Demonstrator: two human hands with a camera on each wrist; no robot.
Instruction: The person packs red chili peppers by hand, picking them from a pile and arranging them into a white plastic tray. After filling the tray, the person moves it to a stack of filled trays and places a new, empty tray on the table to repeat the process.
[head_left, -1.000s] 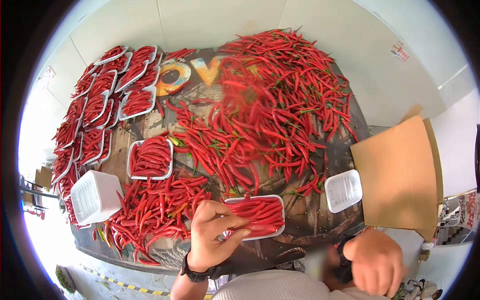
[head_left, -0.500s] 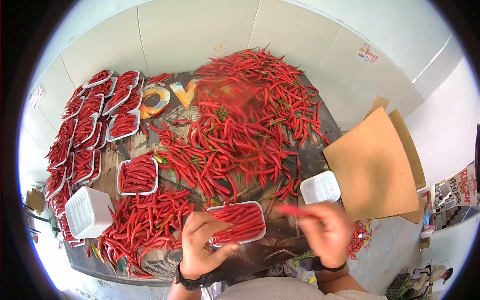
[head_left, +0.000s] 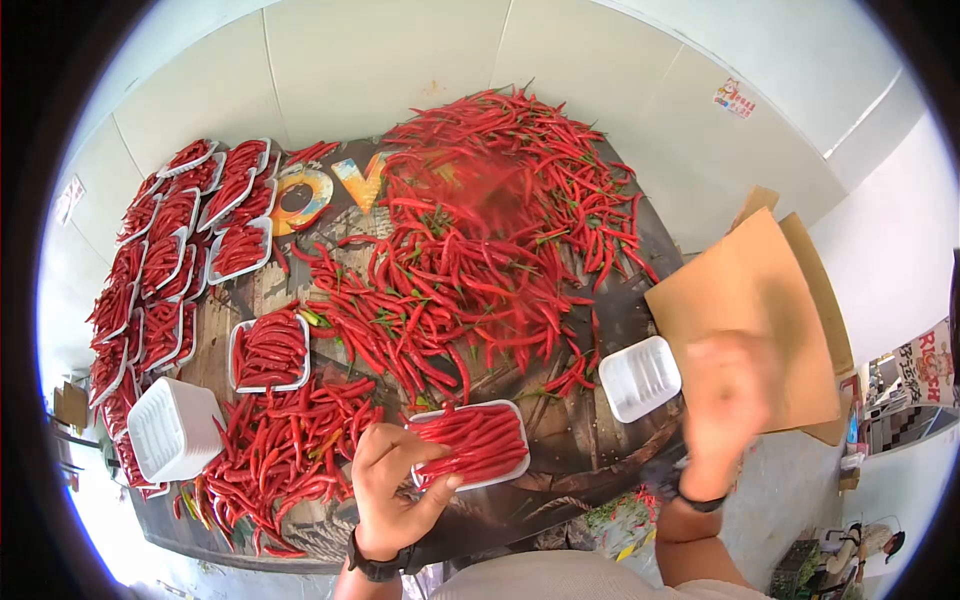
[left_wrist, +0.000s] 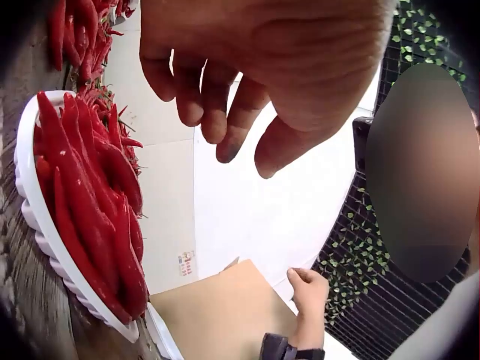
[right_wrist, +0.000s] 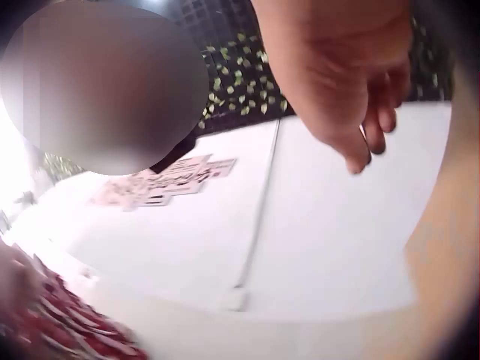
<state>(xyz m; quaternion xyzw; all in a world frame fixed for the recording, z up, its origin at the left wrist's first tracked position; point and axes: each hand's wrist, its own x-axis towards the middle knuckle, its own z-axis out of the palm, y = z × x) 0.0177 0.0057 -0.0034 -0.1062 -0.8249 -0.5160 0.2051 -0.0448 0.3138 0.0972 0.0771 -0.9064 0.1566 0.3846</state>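
Note:
My left hand (head_left: pixel 390 490) is at the near left side of a white tray (head_left: pixel 526 458) heaped with red chillies (head_left: pixel 475 440). Its fingers and thumb overlap the tray edge in the head view. In the left wrist view the same hand (left_wrist: pixel 292 67) bends its fingers loosely, thumb apart from them, with nothing between. My right hand (head_left: pixel 732 390) is blurred, raised in front of a cardboard box (head_left: pixel 740 300) on the right. No chilli shows in its loosely bent fingers in the right wrist view, where the hand (right_wrist: pixel 337 82) hangs at the top.
A white tray (head_left: pixel 640 380) with its ribbed inside showing lies by the cardboard. A big heap of stemmed chillies (head_left: pixel 480 250) covers the back; a smaller pile (head_left: pixel 290 450) lies left. Beside it stand stacked trays (head_left: pixel 175 430), one filled tray (head_left: pixel 232 360) and rows of filled trays (head_left: pixel 262 245).
My right hand came up over the tray side with a red chilli, then swung right to the cardboard; the chilli no longer shows in it. My left hand stays by the filled tray.

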